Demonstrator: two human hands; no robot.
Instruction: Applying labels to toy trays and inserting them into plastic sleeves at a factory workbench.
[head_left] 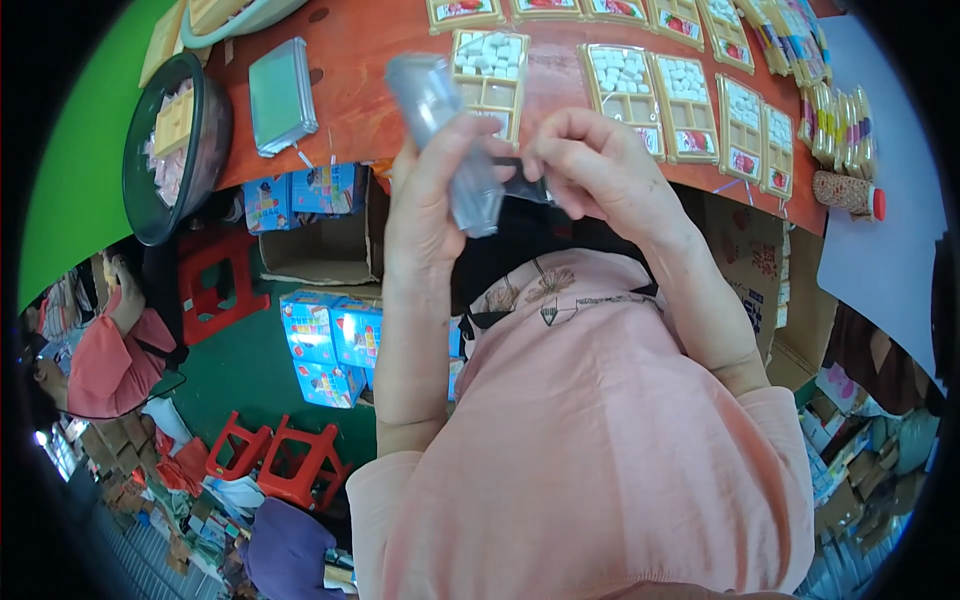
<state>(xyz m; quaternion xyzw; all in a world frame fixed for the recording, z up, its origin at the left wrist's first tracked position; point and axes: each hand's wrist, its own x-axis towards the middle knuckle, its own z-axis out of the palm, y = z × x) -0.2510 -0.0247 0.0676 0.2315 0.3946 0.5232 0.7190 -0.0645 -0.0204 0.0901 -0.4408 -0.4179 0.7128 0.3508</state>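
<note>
My left hand is wrapped round a long clear plastic case, smeared by motion and held tilted above the table's near edge. To its right, my right hand has its fingers pinched together. A small dark, shiny piece shows between the hands, touching the right fingertips; its kind is unclear. Just beyond the hands lies a beige compartment tray with white cube-like pieces in its far part. Similar trays with white pieces and strawberry-printed cards stand to the right.
The red table bears a stack of clear plastic covers at left. Beside it is a dark basin holding a beige tray. A red-lidded jar and colourful packets lie right. Blue boxes and red stools are below.
</note>
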